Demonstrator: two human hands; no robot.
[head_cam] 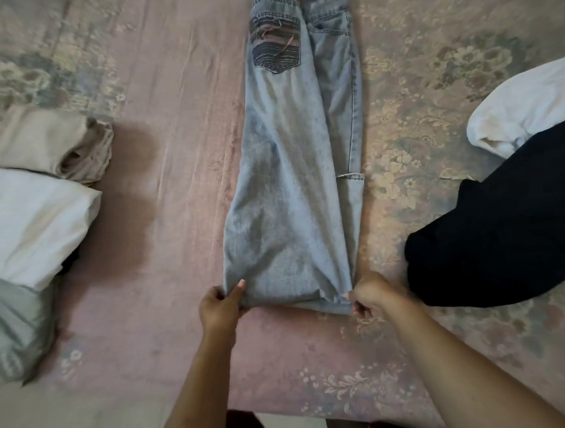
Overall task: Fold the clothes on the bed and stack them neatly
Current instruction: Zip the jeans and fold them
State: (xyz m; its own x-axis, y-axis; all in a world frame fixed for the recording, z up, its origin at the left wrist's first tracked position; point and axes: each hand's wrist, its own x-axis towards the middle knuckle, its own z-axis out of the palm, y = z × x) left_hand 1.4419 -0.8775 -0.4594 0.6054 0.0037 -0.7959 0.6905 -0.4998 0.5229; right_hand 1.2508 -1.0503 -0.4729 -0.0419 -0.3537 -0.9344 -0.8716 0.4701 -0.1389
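Observation:
A pair of light blue jeans [293, 181] lies lengthwise on the bed, folded in half along its length, with a patterned back pocket facing up at the far end. My left hand [218, 304] pinches the near left corner of the leg hems. My right hand [370, 294] grips the near right corner. At the left edge sits a stack of folded clothes: a beige piece [45, 142], a white piece [35, 222] and a grey-green piece [16, 325].
The bed is covered by a pink floral sheet [163, 154]. A black garment [499, 232] and a white garment [521, 109] lie unfolded on the right. The bed's near edge runs along the bottom, with floor below it.

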